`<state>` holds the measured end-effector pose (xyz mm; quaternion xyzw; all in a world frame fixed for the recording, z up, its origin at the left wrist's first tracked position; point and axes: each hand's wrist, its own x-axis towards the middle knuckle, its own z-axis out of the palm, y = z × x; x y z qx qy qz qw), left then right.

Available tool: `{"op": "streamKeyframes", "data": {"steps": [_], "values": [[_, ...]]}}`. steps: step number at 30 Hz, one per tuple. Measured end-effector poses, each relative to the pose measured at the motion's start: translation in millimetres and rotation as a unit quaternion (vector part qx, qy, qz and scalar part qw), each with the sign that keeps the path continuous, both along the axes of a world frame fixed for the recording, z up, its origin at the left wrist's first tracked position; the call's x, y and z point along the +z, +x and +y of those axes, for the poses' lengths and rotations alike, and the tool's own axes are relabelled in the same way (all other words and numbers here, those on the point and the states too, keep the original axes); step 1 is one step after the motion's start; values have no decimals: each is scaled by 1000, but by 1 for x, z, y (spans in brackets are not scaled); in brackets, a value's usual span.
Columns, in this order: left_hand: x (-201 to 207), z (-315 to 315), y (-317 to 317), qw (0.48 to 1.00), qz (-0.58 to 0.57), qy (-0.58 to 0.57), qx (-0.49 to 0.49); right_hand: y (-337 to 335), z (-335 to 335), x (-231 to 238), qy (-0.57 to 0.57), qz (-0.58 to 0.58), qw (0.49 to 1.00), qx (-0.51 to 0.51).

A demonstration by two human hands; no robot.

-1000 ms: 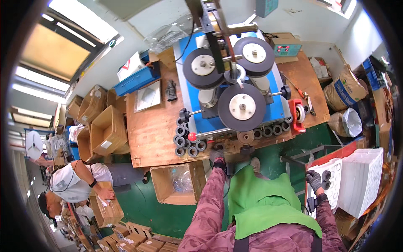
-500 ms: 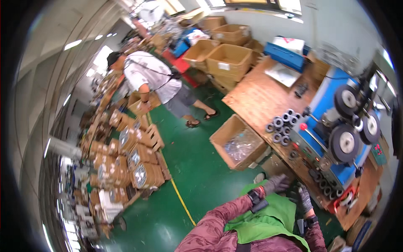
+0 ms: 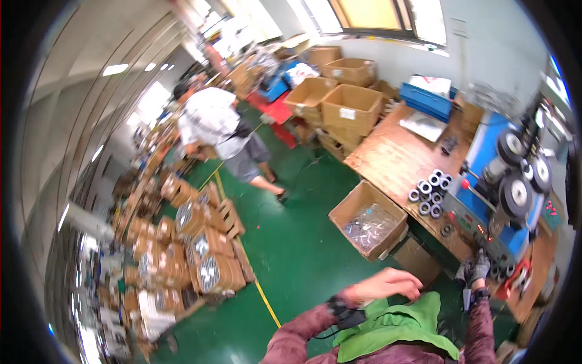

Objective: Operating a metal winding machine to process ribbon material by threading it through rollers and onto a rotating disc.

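My left hand [image 3: 388, 284] is bare, its fingers loosely bent and holding nothing, just above the green apron [image 3: 394, 324] on my lap. My right hand [image 3: 480, 267], in a grey work glove, is at the workbench edge beside the machine. A dark grey crumpled lump [image 3: 463, 273], which looks like the other glove, hangs from its fingers, partly blurred. Dark straps with small boxes sit on both wrists. Close to the right hand stands a blue machine [image 3: 485, 145] with black wheels. Black-and-grey rings [image 3: 431, 193] are grouped on the wooden bench [image 3: 385, 151].
A cardboard box [image 3: 339, 213] with clear plastic bags stands on the green floor left of the bench. Large cartons [image 3: 351, 109] are stacked at the back. Pallets of taped boxes [image 3: 212, 242] line the left, beyond a yellow line. A person [image 3: 221, 130] stands by them.
My left hand wore a grey glove and is now bare, moved slightly left. The right hand has risen to the bench edge. The view has shifted, and the person has turned farther away.
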<state>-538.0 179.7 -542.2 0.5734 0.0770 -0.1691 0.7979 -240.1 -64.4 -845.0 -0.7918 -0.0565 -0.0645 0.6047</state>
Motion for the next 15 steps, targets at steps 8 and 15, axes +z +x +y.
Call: {"op": "streamKeyframes", "data": {"steps": [8,15], "values": [[240,-7,-118,640,-710,-76,282,-125,14,45,-151,114,946,265],[238,41,-178,671,-697,-9,253,-157,29,11,-99,265,946,157]]}}
